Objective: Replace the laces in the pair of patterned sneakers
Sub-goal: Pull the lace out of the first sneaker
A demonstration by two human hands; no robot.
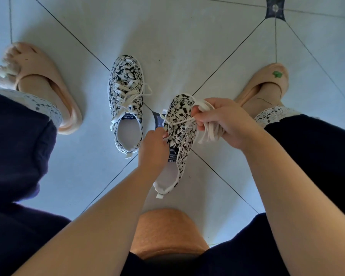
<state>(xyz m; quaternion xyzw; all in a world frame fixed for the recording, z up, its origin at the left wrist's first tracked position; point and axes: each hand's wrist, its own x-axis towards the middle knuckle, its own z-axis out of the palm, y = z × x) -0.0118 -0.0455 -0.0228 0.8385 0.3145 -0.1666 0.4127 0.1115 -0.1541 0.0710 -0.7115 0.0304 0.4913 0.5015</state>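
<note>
Right hand point(221, 122) grips a bunched white lace point(208, 134), fingers curled round its loops. One strand runs taut to the left across the near sneaker point(180, 124). Left hand point(153, 145) grips that sneaker's left edge beside the eyelets. Its fingertips are hidden behind the back of the hand, so we cannot tell whether a lace end is pinched as well.

We record the near sneaker between the knees, toe pointing far. It has a black-and-white floral upper, white lining, a white heel tab and a dark tongue label whose small print is unreadable. Only a few strands cross its eyelets. We cannot tell whether its sole rests on the floor point(88, 166).

The far sneaker point(126, 108) stands on the tiles to the left, in the same print, with its tied lace point(127, 92) threaded throughout and the ends loose.

Both forearms are cut off by the near edge.
</note>
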